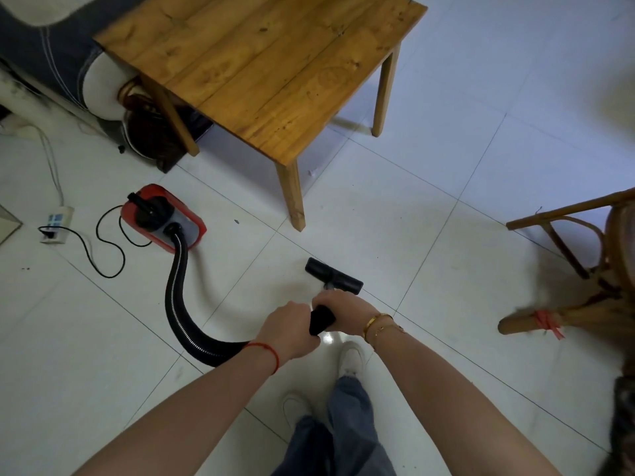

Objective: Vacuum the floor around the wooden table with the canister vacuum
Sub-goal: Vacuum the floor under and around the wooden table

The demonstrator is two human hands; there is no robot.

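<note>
So both hands are wrapped around the black wand handle [321, 321] of the canister vacuum: the left hand [292, 333] curls around it from the 9 o'clock side, the right hand [343, 312] grips it from the 3 o'clock side, a bit further forward. Red string on the left wrist, gold bracelets on the right.

Just past the hands, toward 12 o'clock, the black floor nozzle [334, 275] sits flat on the white tile floor [446, 304], angled a little and lying near a grout line. The wooden table [268, 63] is further up at 12 o'clock, its nearest leg [292, 197] close to the nozzle but not touching it.

The red canister body [163, 218] is parked at about 10 o'clock, left of that table leg. Its ribbed black hose [178, 293] loops down and curves back under the left wrist. A thin black cord [103, 255] trails from the canister to a white power strip [56, 225] at 9 o'clock.

Over at 3 o'clock there's a rattan chair [584, 269], partly cut off. White sneakers [352, 359] and blue jeans show at 6 o'clock.
</note>
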